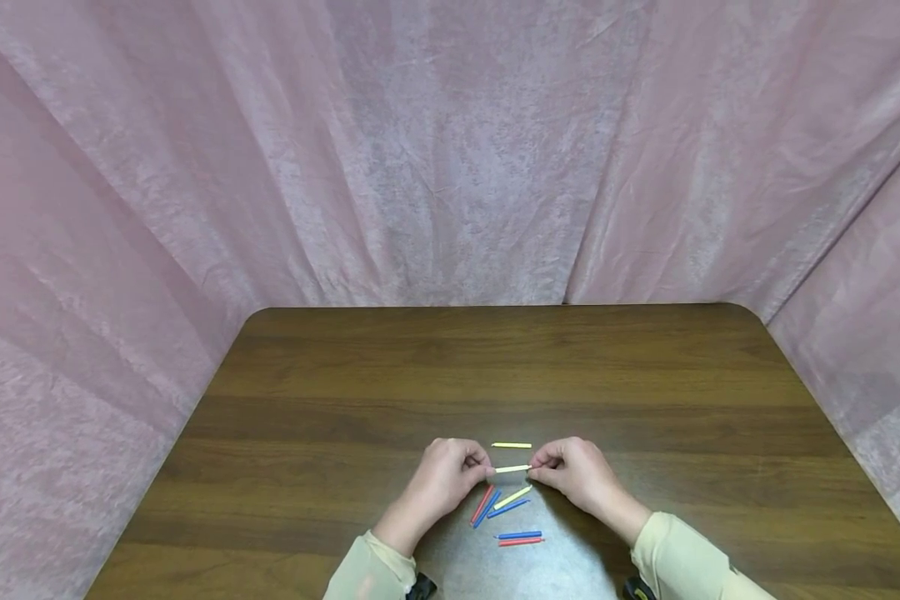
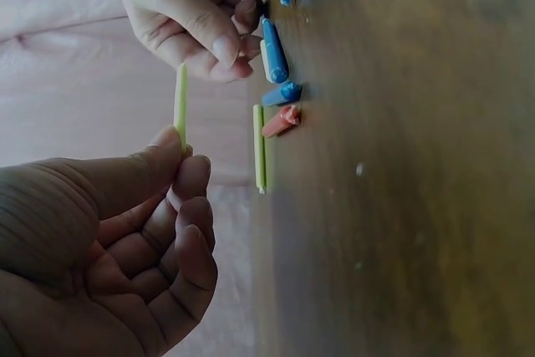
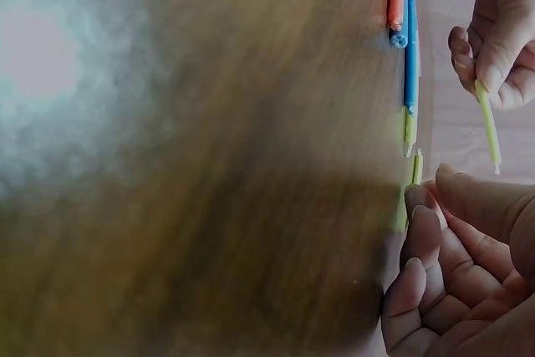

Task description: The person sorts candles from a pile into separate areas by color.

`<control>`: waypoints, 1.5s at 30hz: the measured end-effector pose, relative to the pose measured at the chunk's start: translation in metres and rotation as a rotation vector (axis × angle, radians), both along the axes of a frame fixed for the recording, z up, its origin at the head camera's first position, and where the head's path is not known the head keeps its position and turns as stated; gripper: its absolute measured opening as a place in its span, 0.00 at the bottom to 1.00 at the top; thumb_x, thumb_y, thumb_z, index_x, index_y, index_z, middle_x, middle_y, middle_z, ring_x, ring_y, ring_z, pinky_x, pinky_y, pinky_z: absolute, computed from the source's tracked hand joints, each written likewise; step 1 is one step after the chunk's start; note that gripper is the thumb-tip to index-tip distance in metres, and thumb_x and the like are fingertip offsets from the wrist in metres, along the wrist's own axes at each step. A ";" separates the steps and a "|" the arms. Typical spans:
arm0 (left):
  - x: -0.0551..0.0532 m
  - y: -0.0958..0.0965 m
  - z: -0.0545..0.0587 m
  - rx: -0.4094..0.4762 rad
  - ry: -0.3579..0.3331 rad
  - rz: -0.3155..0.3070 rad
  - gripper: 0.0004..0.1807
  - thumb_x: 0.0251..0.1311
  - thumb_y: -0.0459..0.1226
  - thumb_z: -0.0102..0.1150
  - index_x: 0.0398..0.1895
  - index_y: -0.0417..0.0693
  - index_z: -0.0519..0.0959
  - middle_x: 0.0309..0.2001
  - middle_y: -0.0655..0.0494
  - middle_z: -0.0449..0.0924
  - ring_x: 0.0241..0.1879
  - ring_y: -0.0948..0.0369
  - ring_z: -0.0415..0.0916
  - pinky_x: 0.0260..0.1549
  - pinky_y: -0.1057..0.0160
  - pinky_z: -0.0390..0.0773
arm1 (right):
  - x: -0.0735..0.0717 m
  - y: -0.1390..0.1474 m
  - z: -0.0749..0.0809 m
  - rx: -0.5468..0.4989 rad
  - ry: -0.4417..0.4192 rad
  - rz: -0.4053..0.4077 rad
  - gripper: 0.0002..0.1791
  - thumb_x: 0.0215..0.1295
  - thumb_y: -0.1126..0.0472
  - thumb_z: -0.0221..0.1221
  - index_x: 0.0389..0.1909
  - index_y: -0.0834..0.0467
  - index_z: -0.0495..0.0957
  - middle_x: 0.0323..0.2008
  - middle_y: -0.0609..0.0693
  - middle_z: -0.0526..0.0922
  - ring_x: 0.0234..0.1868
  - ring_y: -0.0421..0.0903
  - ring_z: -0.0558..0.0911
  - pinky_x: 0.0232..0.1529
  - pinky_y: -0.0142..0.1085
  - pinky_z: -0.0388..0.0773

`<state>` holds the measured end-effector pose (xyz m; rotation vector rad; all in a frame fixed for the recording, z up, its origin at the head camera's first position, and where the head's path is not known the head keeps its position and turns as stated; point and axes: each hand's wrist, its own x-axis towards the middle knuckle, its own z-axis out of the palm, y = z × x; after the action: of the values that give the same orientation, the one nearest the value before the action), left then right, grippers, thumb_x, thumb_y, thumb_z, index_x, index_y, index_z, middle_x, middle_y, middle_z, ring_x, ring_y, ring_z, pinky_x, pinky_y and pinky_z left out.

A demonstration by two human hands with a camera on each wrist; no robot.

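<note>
A thin yellow candle [image 1: 512,469] is pinched at one end between the thumb and forefinger of my left hand [image 1: 450,477]. My right hand [image 1: 574,475] is at the candle's wick end. In the right wrist view its thumb [image 3: 481,198] and forefinger are parted, and the candle tip [image 3: 493,152] stands apart from them. Beyond the held one, a second yellow candle [image 1: 512,445] lies on the table. Nearer me, a red candle [image 1: 482,504], a blue candle [image 1: 487,510], a yellow candle [image 1: 513,498] and another blue candle [image 1: 508,508] lie close together at slants.
Closer to the front, a blue candle [image 1: 519,535] and a red candle [image 1: 521,542] lie side by side. All rest on a brown wooden table [image 1: 307,375] with rounded far corners. Pink curtains [image 1: 450,167] hang behind it and along both sides.
</note>
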<state>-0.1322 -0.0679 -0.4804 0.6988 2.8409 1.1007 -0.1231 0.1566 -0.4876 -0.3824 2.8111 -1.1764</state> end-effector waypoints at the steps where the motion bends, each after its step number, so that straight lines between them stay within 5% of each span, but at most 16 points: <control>1: -0.001 0.000 0.000 -0.003 0.002 0.001 0.07 0.53 0.35 0.71 0.21 0.52 0.82 0.19 0.69 0.77 0.21 0.75 0.68 0.26 0.72 0.70 | 0.000 0.000 0.000 0.003 0.003 0.000 0.05 0.53 0.61 0.70 0.23 0.48 0.84 0.23 0.35 0.82 0.27 0.32 0.77 0.35 0.34 0.73; 17: -0.020 0.004 0.002 -0.027 0.040 -0.005 0.06 0.52 0.35 0.71 0.22 0.52 0.83 0.20 0.68 0.78 0.22 0.74 0.70 0.25 0.71 0.71 | 0.006 0.001 -0.001 0.002 0.018 0.029 0.02 0.52 0.59 0.71 0.25 0.48 0.87 0.25 0.36 0.84 0.30 0.32 0.80 0.37 0.34 0.75; 45: -0.048 0.011 -0.001 -0.098 -0.011 0.000 0.08 0.53 0.37 0.71 0.20 0.52 0.83 0.19 0.68 0.77 0.21 0.72 0.68 0.25 0.70 0.70 | 0.010 -0.001 -0.002 0.018 0.024 0.066 0.04 0.51 0.60 0.71 0.26 0.48 0.87 0.25 0.35 0.84 0.29 0.29 0.78 0.33 0.33 0.73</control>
<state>-0.1801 -0.0572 -0.4811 0.6835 2.8624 0.9542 -0.1128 0.1555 -0.4894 -0.4868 2.8045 -1.1397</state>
